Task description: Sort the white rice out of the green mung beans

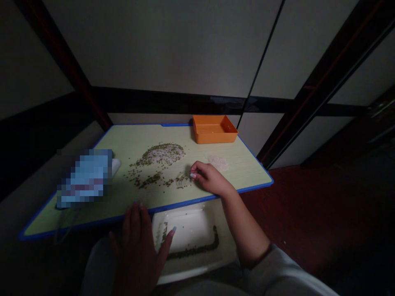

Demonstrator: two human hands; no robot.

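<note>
My right hand point(210, 178) rests near the table's front edge and pinches slim metal tweezers point(184, 177), their tips among scattered green-brown mung beans point(151, 179). A mound of beans mixed with white rice point(160, 154) lies further back. To its right sits a small pile of white rice point(217, 163). My left hand point(137, 246) hangs below the table's front edge, holding nothing, with its fingers apart. Its fingertips reach the blue edge, and its thumb lies over a white tray point(185, 227) holding a line of beans along its inner edge.
The pale green table point(129, 139) has a blue edge. An orange plastic tray point(213, 130) stands at its back edge. A pixelated blue item point(84, 179) and a white object point(115, 165) lie at the left. Panelled walls stand behind, with a dark red floor to the right.
</note>
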